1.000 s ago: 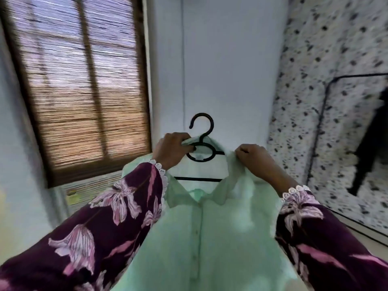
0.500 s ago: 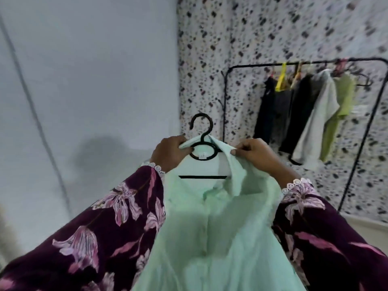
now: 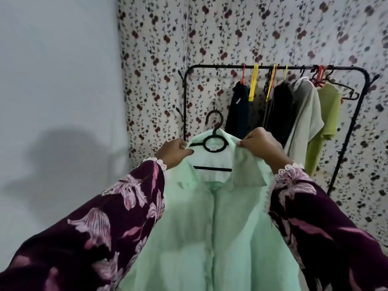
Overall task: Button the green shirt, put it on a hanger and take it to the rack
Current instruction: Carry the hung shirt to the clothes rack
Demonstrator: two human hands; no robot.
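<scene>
1. My left hand (image 3: 175, 153) grips the shirt (image 3: 212, 227) at its left shoulder, on the hanger (image 3: 214, 141).
2. My right hand (image 3: 263, 147) pinches the collar's right side.
3. I hold the shirt buttoned, chest-high, in front of the rack (image 3: 273, 67), well apart from it.
4. Clothes (image 3: 302, 114) hang on the rack.

The shirt (image 3: 212, 227) hangs on the hanger (image 3: 213, 143), held up in front of the person, between the two sleeves (image 3: 117, 217). The left hand (image 3: 174, 153) grips the shirt's left shoulder, the right hand (image 3: 262, 147) its right shoulder, with the hanger's hook between them. Behind, to the right, stands the rack (image 3: 273, 67) against the wall (image 3: 168, 38), with garments (image 3: 302, 116) hanging from its bar.
</scene>
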